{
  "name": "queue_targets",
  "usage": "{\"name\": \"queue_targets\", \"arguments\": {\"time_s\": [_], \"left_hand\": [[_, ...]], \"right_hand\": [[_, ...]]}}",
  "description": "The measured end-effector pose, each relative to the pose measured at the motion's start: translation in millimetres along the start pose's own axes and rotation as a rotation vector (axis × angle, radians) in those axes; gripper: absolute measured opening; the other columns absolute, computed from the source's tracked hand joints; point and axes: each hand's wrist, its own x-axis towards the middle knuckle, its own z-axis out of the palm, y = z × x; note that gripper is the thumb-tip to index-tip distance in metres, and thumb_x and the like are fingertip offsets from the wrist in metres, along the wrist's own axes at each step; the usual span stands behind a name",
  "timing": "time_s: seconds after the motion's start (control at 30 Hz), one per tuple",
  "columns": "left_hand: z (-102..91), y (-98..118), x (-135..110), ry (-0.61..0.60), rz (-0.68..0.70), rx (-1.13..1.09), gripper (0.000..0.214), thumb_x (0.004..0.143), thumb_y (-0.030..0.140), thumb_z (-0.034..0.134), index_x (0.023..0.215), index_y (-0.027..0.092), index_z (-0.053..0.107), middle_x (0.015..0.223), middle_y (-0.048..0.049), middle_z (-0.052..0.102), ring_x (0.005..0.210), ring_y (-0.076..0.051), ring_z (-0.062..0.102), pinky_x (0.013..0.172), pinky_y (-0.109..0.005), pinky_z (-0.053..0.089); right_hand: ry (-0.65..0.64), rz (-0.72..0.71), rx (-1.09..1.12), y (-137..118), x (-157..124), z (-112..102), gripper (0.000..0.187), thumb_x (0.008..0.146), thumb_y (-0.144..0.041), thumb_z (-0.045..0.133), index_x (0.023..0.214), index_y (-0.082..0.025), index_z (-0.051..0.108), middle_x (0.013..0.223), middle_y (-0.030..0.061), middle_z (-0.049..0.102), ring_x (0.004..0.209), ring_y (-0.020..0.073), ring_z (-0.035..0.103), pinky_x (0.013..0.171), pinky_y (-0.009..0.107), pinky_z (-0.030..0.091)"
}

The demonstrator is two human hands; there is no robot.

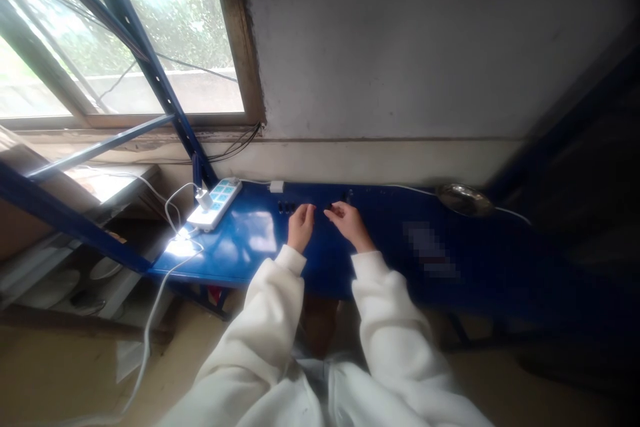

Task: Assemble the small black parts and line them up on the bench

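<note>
Over the blue tabletop (320, 260) my two hands are held close together, a small gap between their fingertips. My right hand (350, 221) pinches a small black piece (329, 206) between thumb and fingers; it is too small to name more closely. The fingers of my left hand (301, 223) are also pressed together at the tips, and what they hold, if anything, I cannot make out. Just left of that hand, several small black pieces (283, 207) stand in a short row. Behind my right hand lie a few tiny dark or clear bits (349, 197).
A white power strip (216, 205) with a plugged-in adapter (203, 198) lies at the table's left end, its cable trailing to the floor. A small white box (277, 187) sits by the wall. Back right is a shiny metal dish (464, 199). Blue frame posts (173, 103) rise at left.
</note>
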Motion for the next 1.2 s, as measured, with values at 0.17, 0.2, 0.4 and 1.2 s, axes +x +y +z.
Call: {"name": "queue_targets", "arguments": {"time_s": [0.17,0.2,0.4,1.2], "left_hand": [[5.2,-28.7,-8.4,-0.048,-0.094,0.018,0.040,0.080,0.050,0.045,0.072,0.014,0.063,0.050,0.0021,0.050,0.048,-0.009,0.047,0.052,-0.022,0.037],[6.1,-33.3,-9.8,-0.062,-0.109,0.014,0.041,0.079,0.051,0.046,0.072,0.014,0.063,0.050,0.0022,0.050,0.048,-0.009,0.047,0.053,-0.022,0.037],[8.1,-44.9,-14.3,-0.077,-0.165,0.000,0.043,0.077,0.053,0.047,0.067,0.015,0.062,0.045,0.0030,0.048,0.043,-0.008,0.045,0.048,-0.021,0.036],[7.1,-46.7,-14.7,-0.076,-0.278,-0.021,0.044,0.076,0.054,0.047,0.065,0.014,0.059,0.044,0.0039,0.046,0.040,-0.006,0.042,0.045,-0.019,0.034]], "right_hand": [[0.136,0.022,-0.081,21.9,9.2,-14.6,0.034,0.068,-0.048,0.059,0.078,-0.015,0.058,0.072,0.0071,0.064,0.062,0.0165,0.058,0.061,0.030,0.047],[0.139,0.037,-0.088,26.8,10.8,-17.5,0.035,0.068,-0.048,0.059,0.079,-0.015,0.058,0.073,0.0072,0.064,0.062,0.0166,0.058,0.060,0.030,0.047],[0.155,0.105,-0.250,58.4,20.0,-31.1,0.023,0.068,-0.039,0.058,0.071,-0.015,0.058,0.065,0.0049,0.063,0.060,0.0164,0.057,0.061,0.030,0.045],[0.075,0.221,-0.674,89.9,43.7,-18.1,0.011,0.077,-0.026,0.057,0.080,-0.017,0.061,0.081,0.0063,0.067,0.074,0.0167,0.062,0.064,0.025,0.043]]}}
